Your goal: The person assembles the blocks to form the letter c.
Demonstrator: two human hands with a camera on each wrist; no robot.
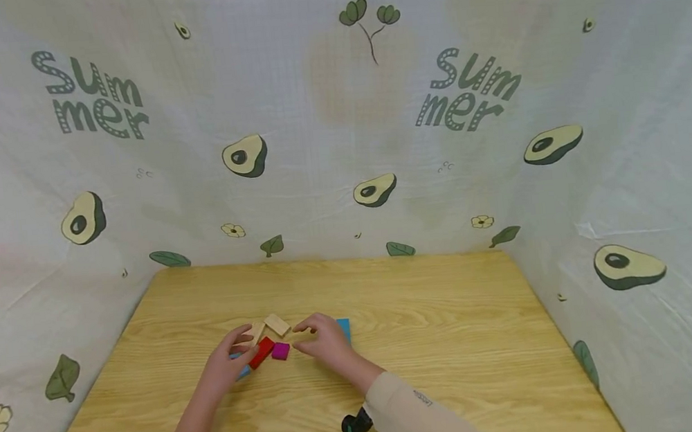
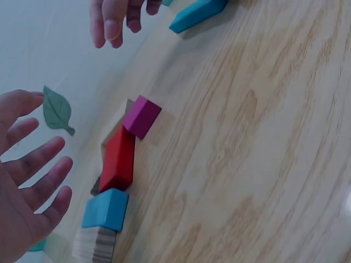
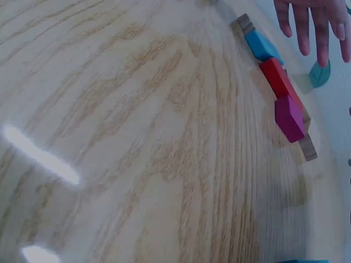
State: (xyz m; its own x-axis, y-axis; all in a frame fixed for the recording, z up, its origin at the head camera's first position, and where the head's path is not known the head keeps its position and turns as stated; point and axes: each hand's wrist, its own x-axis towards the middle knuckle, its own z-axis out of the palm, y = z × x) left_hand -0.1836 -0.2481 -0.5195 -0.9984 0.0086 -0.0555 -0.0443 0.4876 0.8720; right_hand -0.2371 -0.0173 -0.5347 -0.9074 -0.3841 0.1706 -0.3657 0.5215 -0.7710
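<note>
My left hand (image 1: 225, 363) hovers at the left of a group of wooden blocks, its fingers spread and holding nothing. Below it in the left wrist view, a red block (image 2: 118, 159) lies between a magenta block (image 2: 142, 116) and a blue block (image 2: 105, 209). Two plain wood blocks, one of them (image 1: 277, 325) set at an angle, lie behind the red one. On the group's right side is my right hand (image 1: 327, 343), thumb and fingers apart with nothing between them. It partly hides another blue block (image 1: 344, 329) in the head view.
All the blocks lie on a wood-grain table (image 1: 446, 345). A pale cloth (image 1: 310, 108) printed with avocados and leaves hangs behind the table and along both sides. Black wrist cameras (image 1: 356, 424) sit near both sleeves.
</note>
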